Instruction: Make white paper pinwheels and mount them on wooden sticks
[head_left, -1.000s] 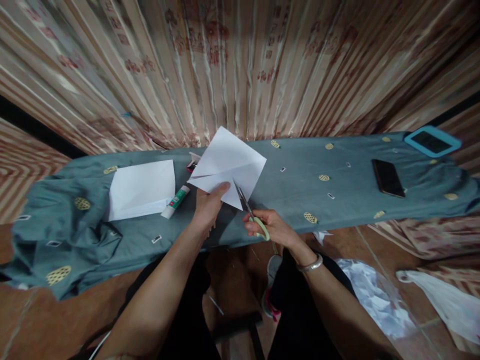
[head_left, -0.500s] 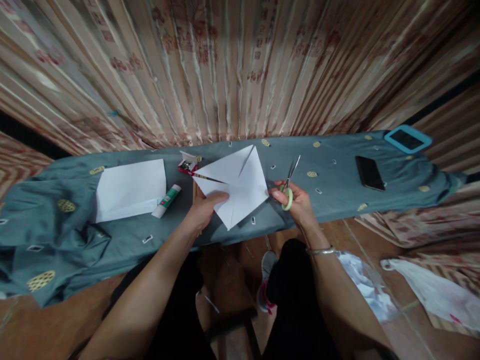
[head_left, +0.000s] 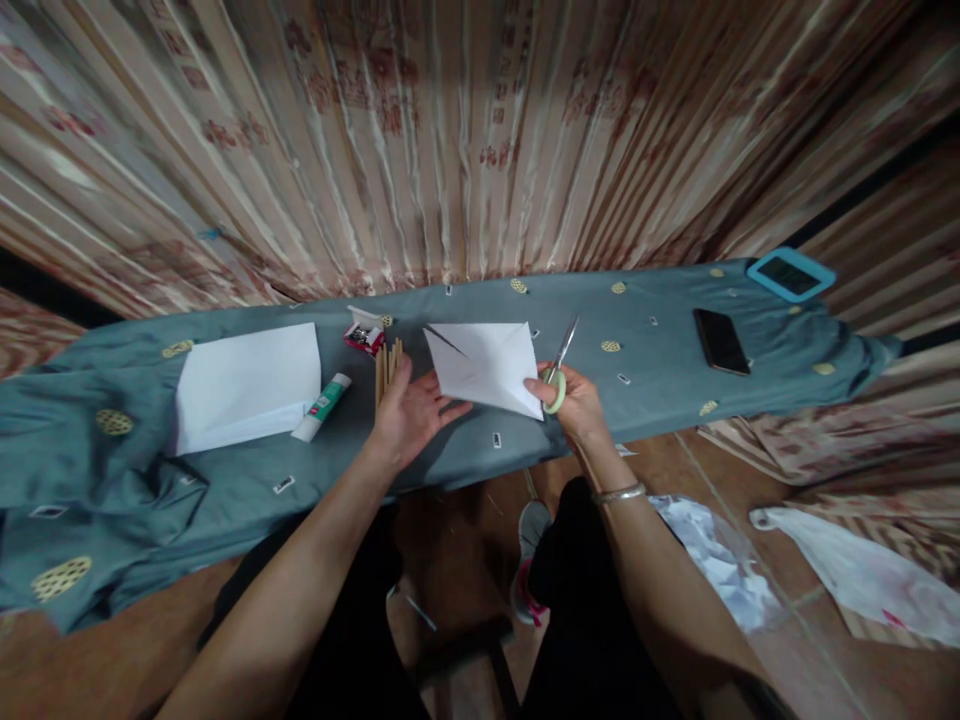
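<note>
- Paper (head_left: 491,365), a white creased sheet, sits between the two hands, its right lower corner pinched by the right fingers, with a dark slit running inward from its upper left corner, the one well beyond the left fingertips.
- Right hand (head_left: 577,402): thumb and fingers closed on that corner and also around the pale green handles of the scissors (head_left: 556,374), whose blades point up and away past the fingertips, to the right of the sheet.
- Left hand (head_left: 405,412): fingers spread and loose, gripping nothing that shows, the tips close by the sheet's left lower edge; whether they touch it I cannot tell.
- Wooden sticks (head_left: 380,382) lie just beside the left thumb, partly hidden by it.
- Small red-and-white box (head_left: 365,332), lid up, is just beyond the left thumb; its small contents are too tiny to name.
- Green-and-white glue stick (head_left: 324,406) lies left of the left fingers, with a pile of white sheets (head_left: 247,388) farther out on that side.
- Black phone (head_left: 721,341) and blue-framed device (head_left: 792,274) rest well to the right of the right fingers.
- Patterned grey-green cloth (head_left: 664,385) spreads under all these things.
</note>
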